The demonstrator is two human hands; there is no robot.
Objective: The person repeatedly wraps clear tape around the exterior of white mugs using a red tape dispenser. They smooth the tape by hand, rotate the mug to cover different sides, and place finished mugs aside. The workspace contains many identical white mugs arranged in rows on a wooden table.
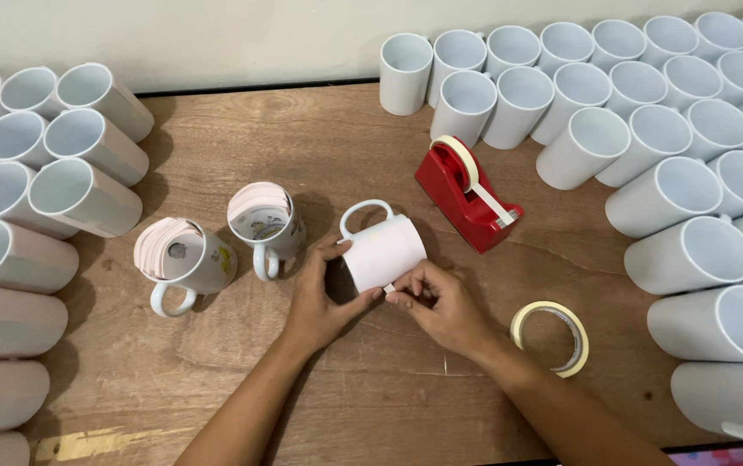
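Note:
A white mug (382, 248) wrapped in a pale pink sheet lies on its side at the middle of the wooden table (302, 147), handle pointing away from me. My left hand (319, 298) cups its left end, thumb over the rim. My right hand (440, 302) pinches the sheet's lower edge against the mug with thumb and forefinger. Left of my hands stand two mugs (183, 259) (266, 223) stuffed with rolled printed sheets.
A red tape dispenser (468, 194) sits behind the mug, and a loose tape roll (551, 336) lies to the right. Several plain white mugs (665, 129) crowd the right and back. Several paper-wrapped mugs (34, 216) lie stacked on the left.

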